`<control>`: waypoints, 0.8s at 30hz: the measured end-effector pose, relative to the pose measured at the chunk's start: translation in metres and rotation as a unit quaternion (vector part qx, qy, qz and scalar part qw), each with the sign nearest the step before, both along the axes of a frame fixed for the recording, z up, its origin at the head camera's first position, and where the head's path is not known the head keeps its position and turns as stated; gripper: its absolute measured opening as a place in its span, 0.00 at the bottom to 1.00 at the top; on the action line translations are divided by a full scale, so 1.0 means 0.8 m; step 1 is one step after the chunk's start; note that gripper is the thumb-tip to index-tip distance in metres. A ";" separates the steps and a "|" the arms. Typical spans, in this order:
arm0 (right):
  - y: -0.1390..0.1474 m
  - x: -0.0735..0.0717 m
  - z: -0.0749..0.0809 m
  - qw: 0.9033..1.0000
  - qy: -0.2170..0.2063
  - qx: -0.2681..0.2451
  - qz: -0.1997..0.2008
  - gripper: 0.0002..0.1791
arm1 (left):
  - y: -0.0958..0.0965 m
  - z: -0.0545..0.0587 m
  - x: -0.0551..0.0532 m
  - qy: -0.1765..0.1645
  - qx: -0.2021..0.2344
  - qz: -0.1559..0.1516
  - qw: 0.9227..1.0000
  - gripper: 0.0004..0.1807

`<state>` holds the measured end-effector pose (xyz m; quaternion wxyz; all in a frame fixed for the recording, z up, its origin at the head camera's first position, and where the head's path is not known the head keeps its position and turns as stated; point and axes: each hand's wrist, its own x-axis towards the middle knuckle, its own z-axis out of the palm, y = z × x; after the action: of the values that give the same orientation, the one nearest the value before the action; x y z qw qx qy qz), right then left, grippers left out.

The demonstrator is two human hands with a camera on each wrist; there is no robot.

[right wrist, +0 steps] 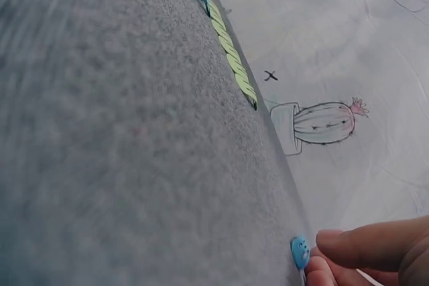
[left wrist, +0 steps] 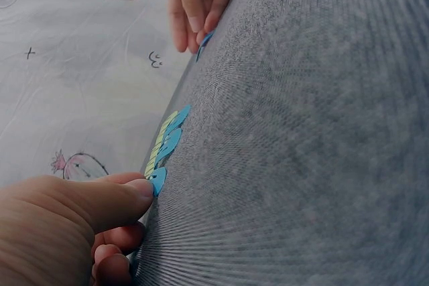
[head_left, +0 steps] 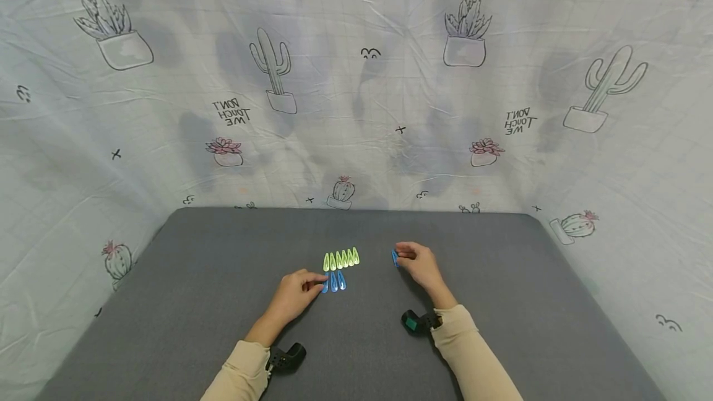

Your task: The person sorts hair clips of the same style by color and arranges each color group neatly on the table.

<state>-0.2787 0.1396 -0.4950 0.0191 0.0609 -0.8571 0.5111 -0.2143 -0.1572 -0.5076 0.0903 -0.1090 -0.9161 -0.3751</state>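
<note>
Several yellow-green snap hair clips lie side by side in a row on the grey table. Below that row are three blue hair clips. My left hand pinches the leftmost blue clip between thumb and forefinger, at the row's left end. Off to the right of the rows, my right hand holds another blue hair clip at its fingertips, close to the tabletop. The fingers partly cover this clip in the head view.
The grey cloth-covered table stretches out around both hands. Behind it and at its sides hangs a white curtain printed with potted cacti. A black wrist camera sits on the left wrist, another black camera on the right.
</note>
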 end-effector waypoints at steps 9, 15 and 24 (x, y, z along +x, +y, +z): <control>-0.010 -0.005 0.006 0.998 -0.008 0.065 -0.013 0.18 | 0.000 0.001 0.001 -0.008 -0.001 0.001 1.000 0.10; -0.013 -0.009 0.009 0.995 -0.022 0.097 -0.013 0.16 | 0.000 0.001 0.001 -0.010 0.000 0.002 1.000 0.10; -0.014 -0.013 0.014 0.994 -0.062 0.089 -0.016 0.15 | -0.001 0.000 0.001 -0.012 -0.001 0.001 1.000 0.10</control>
<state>-0.2894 0.1288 -0.4841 -0.0313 0.0167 -0.8996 0.4354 -0.2137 -0.1579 -0.5072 0.0795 -0.1037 -0.9174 -0.3758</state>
